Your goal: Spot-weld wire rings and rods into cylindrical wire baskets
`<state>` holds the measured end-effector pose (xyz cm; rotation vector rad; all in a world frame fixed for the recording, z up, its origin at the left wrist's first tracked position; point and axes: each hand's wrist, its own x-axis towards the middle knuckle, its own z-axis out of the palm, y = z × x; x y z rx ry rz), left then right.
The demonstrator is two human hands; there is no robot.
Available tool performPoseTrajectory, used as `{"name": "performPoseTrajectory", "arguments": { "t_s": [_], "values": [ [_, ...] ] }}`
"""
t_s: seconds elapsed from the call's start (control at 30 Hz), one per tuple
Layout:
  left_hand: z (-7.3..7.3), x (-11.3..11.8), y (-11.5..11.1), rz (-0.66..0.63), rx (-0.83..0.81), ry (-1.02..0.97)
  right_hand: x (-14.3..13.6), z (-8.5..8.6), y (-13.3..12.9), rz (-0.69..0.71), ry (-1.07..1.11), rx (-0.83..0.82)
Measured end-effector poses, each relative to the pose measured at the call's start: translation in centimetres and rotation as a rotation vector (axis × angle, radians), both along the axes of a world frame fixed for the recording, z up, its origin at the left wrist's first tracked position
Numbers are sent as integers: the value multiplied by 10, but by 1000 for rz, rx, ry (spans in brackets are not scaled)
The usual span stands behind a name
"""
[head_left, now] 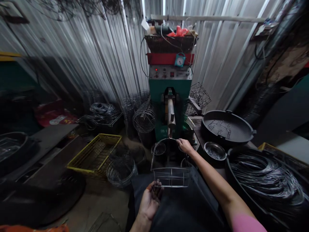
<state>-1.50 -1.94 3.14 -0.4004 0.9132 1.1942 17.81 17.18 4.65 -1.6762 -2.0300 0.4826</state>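
A small wire rack [171, 177] with a tall curved hoop [155, 149] is held in front of the green machine [156, 90]. My left hand [151, 198], fingers curled and darkened, grips the rack's lower left corner from below. Farther forward, my right hand [185, 146] pinches the upper right part of the hoop. The hoop's top lies at the tip of the machine's metal arm [171, 112]; whether they touch I cannot tell. A dark apron [178, 209] spreads beneath the rack.
To the right stand a large black pan [241, 141] with wire pieces, a small metal bowl [218, 146] and a tub of wire rings [265, 177]. On the left are a yellow basket [74, 166] and stacked wire hoops [118, 174]. Corrugated metal wall [108, 48] stands behind.
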Motion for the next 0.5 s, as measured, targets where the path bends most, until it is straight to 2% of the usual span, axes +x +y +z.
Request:
{"name": "performPoseTrajectory", "arguments": {
  "t_s": [0.3,0.4,0.5],
  "values": [
    [0,-3,2,-10,24,-10,-4,0,1,-15,-3,-1],
    [-6,-7,2,-51,54,-54,-3,-4,2,-3,9,-9],
    [-20,-15,-2,-85,115,-55,16,-13,8,-52,14,-70]
  ]
}}
